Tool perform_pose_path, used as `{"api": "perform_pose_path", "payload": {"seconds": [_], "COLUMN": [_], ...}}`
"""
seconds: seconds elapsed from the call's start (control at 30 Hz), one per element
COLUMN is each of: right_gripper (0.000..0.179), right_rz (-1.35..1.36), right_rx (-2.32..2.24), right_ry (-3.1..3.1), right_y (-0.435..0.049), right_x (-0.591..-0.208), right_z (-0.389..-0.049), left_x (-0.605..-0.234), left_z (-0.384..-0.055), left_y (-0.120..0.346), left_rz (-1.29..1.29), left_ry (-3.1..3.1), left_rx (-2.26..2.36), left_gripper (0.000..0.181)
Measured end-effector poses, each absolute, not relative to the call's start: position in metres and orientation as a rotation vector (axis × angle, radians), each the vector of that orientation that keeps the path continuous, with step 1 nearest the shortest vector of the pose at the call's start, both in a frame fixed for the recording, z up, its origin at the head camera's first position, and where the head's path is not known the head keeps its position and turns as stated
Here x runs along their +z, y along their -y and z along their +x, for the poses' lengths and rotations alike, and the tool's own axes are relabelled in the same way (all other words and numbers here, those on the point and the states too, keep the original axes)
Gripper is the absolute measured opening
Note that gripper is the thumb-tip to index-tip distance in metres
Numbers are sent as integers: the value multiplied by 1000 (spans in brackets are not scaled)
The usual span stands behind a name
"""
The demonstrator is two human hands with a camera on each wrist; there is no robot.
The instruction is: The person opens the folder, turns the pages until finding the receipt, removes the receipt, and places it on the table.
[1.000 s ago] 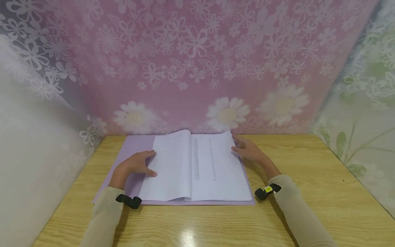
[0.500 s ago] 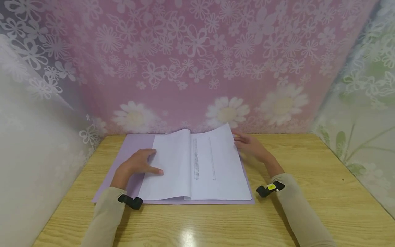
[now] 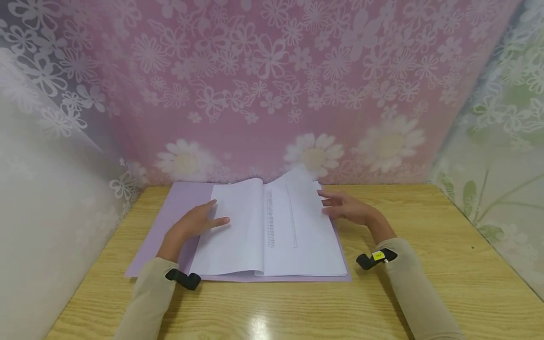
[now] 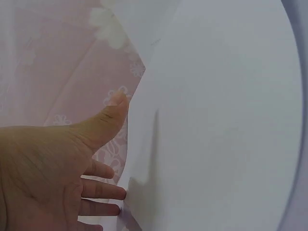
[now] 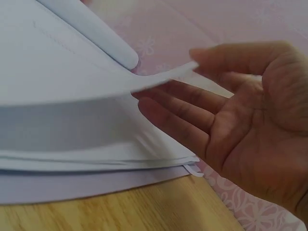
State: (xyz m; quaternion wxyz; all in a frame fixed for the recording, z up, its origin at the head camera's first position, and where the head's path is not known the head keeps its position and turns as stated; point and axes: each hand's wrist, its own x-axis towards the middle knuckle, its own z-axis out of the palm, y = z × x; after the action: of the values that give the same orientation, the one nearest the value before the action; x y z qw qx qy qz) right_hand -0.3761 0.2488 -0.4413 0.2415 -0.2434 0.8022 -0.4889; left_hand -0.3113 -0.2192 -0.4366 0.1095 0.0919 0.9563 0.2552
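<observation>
An open booklet with white pages and a lilac cover (image 3: 155, 231) lies on the table in the head view. Its right-hand page (image 3: 308, 226) bears rows of small print, and the far corner is raised and bent leftward. My right hand (image 3: 350, 208) is at that page's right edge; the right wrist view shows extended fingers (image 5: 178, 110) partly beneath the lifted sheet (image 5: 62, 91) and the thumb at its edge. Over the blank left-hand page (image 3: 229, 236) my left hand (image 3: 193, 224) is spread, thumb and fingers apart. In the left wrist view its fingertips are right at the paper edge (image 4: 129, 134).
The wood-grain table (image 3: 263, 311) extends in front of the booklet and to both sides. A pink flowered backdrop (image 3: 272, 94) rises directly behind it, with pale patterned side panels (image 3: 505, 179) at left and right. Each wrist carries a black camera mount (image 3: 376, 259).
The right page's far corner has risen and curled left. My right hand has shifted slightly right and toward me, its fingers moving off the corner. My left hand has slid a little right, thumb extending.
</observation>
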Motion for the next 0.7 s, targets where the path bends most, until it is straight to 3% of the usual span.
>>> {"api": "perform_pose_path", "payload": {"seconds": [0.27,0.7], "right_gripper": [67,96], "right_rz": [-767,-915], "right_rx": [-1435,-1369], "right_ry": [-1958,-1937], "right_y": [-244,-217], "right_x": [-443,-442], "right_z": [-377,-370], "left_x": [-437,-438], "left_z": [-309,-307], "left_y": [218,215], "left_rz": [296,251], "left_ry": [-2814,-2832], "left_rx": [719,672], "left_gripper": [105,90]}}
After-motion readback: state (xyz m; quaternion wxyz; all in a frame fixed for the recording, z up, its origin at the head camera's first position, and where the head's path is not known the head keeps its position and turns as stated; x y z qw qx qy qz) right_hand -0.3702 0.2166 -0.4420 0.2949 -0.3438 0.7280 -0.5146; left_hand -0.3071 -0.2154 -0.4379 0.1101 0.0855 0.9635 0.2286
